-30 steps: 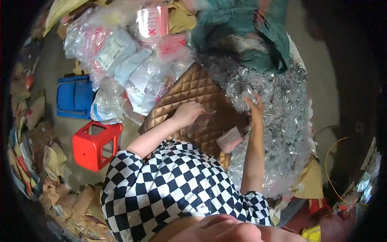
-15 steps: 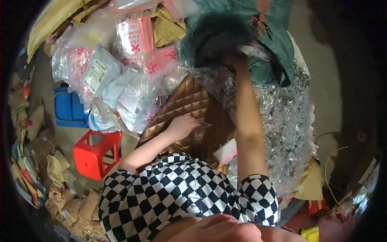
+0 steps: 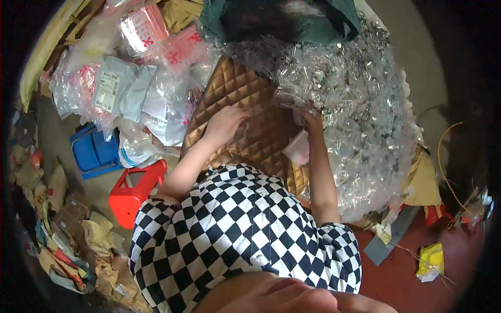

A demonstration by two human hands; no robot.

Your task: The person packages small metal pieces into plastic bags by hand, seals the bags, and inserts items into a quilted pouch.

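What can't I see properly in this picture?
In head view:
Inside the green sack: dark, cut off by the top edge.
Whether the left hand holds anything: too blurred.
Whether the right hand grips clear plastic: small, blurred.
Part of the red stool: behind the left sleeve.

Left of the left grip (image 3: 226, 125): one red stool (image 3: 125, 206), one blue plastic article (image 3: 96, 151), two grey pouches (image 3: 108, 81). Beyond the right grip (image 3: 310, 120): one green sack (image 3: 211, 21). Just below the right grip: one pale bundle (image 3: 297, 148); rightward: one yellow packet (image 3: 431, 258), clear packets (image 3: 365, 115) past counting.
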